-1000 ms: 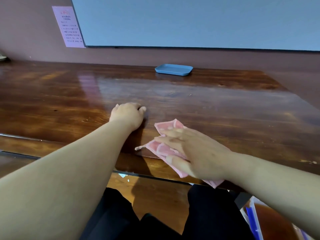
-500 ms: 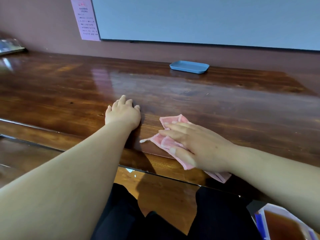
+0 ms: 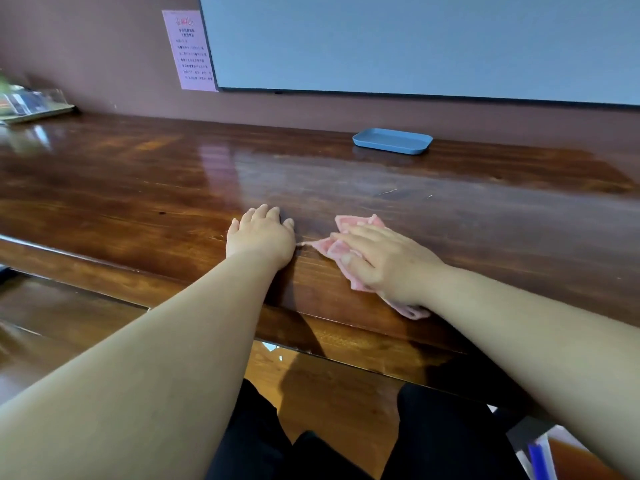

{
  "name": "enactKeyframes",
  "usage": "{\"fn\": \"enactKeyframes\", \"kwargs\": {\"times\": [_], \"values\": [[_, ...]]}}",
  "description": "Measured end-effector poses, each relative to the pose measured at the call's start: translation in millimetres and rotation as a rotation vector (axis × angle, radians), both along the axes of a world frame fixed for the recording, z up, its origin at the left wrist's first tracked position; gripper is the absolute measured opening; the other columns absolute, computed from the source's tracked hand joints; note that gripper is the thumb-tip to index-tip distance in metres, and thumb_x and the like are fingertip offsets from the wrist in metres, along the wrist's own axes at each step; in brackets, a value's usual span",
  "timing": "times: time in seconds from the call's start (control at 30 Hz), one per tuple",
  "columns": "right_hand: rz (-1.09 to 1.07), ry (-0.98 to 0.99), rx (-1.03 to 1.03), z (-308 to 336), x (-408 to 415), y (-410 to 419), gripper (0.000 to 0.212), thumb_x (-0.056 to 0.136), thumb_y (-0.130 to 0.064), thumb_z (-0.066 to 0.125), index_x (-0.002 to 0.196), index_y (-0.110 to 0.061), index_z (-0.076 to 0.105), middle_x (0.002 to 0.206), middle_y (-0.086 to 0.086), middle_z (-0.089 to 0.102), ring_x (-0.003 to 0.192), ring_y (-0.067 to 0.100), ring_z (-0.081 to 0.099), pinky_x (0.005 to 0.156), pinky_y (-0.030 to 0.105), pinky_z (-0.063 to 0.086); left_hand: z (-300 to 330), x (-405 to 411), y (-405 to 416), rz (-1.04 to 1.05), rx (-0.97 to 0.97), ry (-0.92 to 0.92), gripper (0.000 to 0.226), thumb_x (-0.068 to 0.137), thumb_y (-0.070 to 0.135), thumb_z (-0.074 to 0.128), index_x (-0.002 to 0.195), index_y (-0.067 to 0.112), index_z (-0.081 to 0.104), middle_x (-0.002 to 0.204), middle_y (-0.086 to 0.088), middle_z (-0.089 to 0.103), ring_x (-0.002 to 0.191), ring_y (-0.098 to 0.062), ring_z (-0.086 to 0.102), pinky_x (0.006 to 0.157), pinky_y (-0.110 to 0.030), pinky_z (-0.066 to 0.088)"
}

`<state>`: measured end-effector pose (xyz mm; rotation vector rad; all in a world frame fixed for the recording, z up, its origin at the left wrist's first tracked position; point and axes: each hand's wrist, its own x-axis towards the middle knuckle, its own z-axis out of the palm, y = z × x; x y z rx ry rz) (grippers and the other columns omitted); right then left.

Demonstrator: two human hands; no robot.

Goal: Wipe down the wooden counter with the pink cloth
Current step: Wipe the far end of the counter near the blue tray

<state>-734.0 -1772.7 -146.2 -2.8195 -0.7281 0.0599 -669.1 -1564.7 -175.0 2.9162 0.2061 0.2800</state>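
Head view: pink notice (image 3: 189,50) carries unreadable writing above wooden counter (image 3: 138,188).

Both hands (image 3: 260,237) (image 3: 384,261) flat, palms down

Counter (image 3: 138,188): dark wood, glossy, reflective
Cloth (image 3: 349,225): pink fabric, soft, crumpled
Tray (image 3: 392,141): blue plastic, matt

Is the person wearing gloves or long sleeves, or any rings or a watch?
No. The left hand and right hand are bare, with no gloves. Both forearms are uncovered as far as the picture shows, so no sleeves are visible. No rings, watch or bracelet show.
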Motion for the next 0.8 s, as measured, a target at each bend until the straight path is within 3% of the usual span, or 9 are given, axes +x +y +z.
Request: {"fn": "enactKeyframes", "kwargs": {"times": [0.1,0.23,0.3,0.37,0.5,0.67,0.73,0.8], "values": [[-0.046,-0.045,-0.065,-3,-4,7,0.053,0.108,-0.043,0.021,0.158,-0.026,0.03,0.168,-0.003,0.017,0.155,0.014,0.009,0.125,0.038,0.009,-1,0,0,0.001,-0.003,0.005,0.052,0.101,0.042,0.023,0.147,0.02,0.035,0.155,0.001,0.03,0.144,-0.02,0.02,0.117,-0.042,0.011],[0.102,-0.113,-0.069,-16,-24,-7,0.057,0.105,-0.047,0.023,0.158,-0.027,0.029,0.167,-0.003,0.022,0.153,0.013,0.013,0.122,0.026,0.005,4,5,-1,0.041,0.131,-0.026,0.052,0.1,0.046,0.026,0.138,0.019,0.046,0.144,-0.004,0.046,0.134,-0.027,0.038,0.112,-0.044,0.023],[0.047,-0.064,-0.014,-10,-7,-12,0.052,0.106,-0.044,0.026,0.157,-0.032,0.032,0.167,-0.007,0.021,0.153,0.011,0.01,0.115,0.023,0.006,10,9,-5,0.049,0.249,-0.019,0.054,0.099,0.049,0.026,0.135,0.016,0.048,0.138,-0.008,0.051,0.129,-0.029,0.044,0.112,-0.045,0.025],[-0.09,-0.026,0.016,-4,17,-9,0.049,0.108,-0.043,0.024,0.153,-0.032,0.038,0.166,-0.007,0.021,0.152,0.012,0.009,0.118,0.029,0.011,12,11,-8,0.056,0.278,-0.019,0.055,0.099,0.05,0.027,0.135,0.013,0.047,0.137,-0.009,0.051,0.129,-0.03,0.044,0.112,-0.045,0.024],[-0.174,-0.075,-0.053,-7,31,-1,0.053,0.108,-0.046,0.019,0.155,-0.028,0.035,0.165,-0.004,0.026,0.154,0.016,0.012,0.124,0.038,0.009,9,15,-7,0.076,0.198,-0.034,0.054,0.099,0.049,0.031,0.135,0.012,0.047,0.138,-0.011,0.049,0.131,-0.031,0.04,0.113,-0.045,0.023],[0.124,-0.082,-0.014,-13,13,-20,0.055,0.105,-0.05,0.023,0.156,-0.032,0.033,0.166,-0.009,0.023,0.153,0.009,0.011,0.119,0.026,0.006,10,29,7,0.029,0.033,-0.125,0.048,0.099,0.044,0.034,0.131,0.015,0.053,0.136,-0.01,0.052,0.127,-0.032,0.044,0.11,-0.045,0.028],[0.068,-0.018,0.002,-11,32,-21,0.051,0.107,-0.046,0.026,0.157,-0.034,0.03,0.166,-0.014,0.019,0.155,0.011,0.004,0.119,0.029,0.011,13,36,14,0.028,-0.017,-0.132,0.047,0.098,0.043,0.036,0.133,0.016,0.053,0.138,-0.009,0.051,0.127,-0.031,0.045,0.109,-0.044,0.029],[-0.042,-0.008,0.001,-7,57,-13,0.047,0.108,-0.041,0.025,0.152,-0.03,0.039,0.165,-0.01,0.024,0.154,0.013,0.009,0.12,0.035,0.015,16,41,17,0.044,-0.045,-0.125,0.047,0.098,0.043,0.037,0.135,0.017,0.052,0.139,-0.009,0.051,0.127,-0.031,0.045,0.108,-0.044,0.03]]}}
